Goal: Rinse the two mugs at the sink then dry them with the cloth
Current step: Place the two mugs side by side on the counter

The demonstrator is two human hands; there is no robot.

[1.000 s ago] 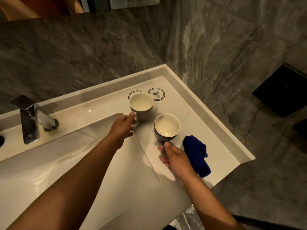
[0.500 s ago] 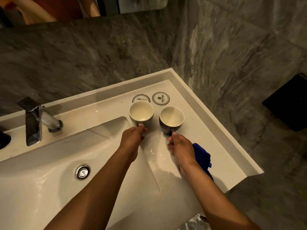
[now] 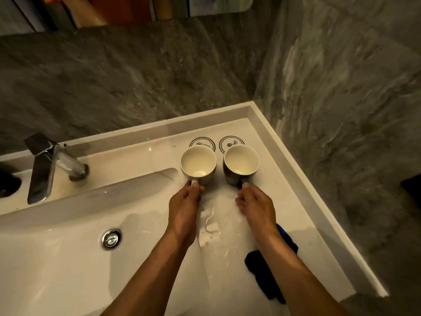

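White vanity top [image 3: 296, 215], raised rim at back and right. Basin [image 3: 57, 247] with drain, chrome faucet [image 3: 49, 165] dry. Blue cloth [image 3: 262, 265] near front edge, partly under right forearm. Left mug [image 3: 198, 164] and right mug [image 3: 241, 164], upright, apart, before two coasters. Left hand [image 3: 184, 206], right hand [image 3: 256, 207] each pinch a handle. Rinsing seemingly unstarted; basin open leftward.

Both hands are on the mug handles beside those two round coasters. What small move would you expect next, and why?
Probably letting go of the handles. The left hand pinches the left mug and the right hand the right mug, and both mugs stand upright on the counter, side by side in front of the coasters. The blue cloth lies under the right forearm, and no water shows at the faucet.
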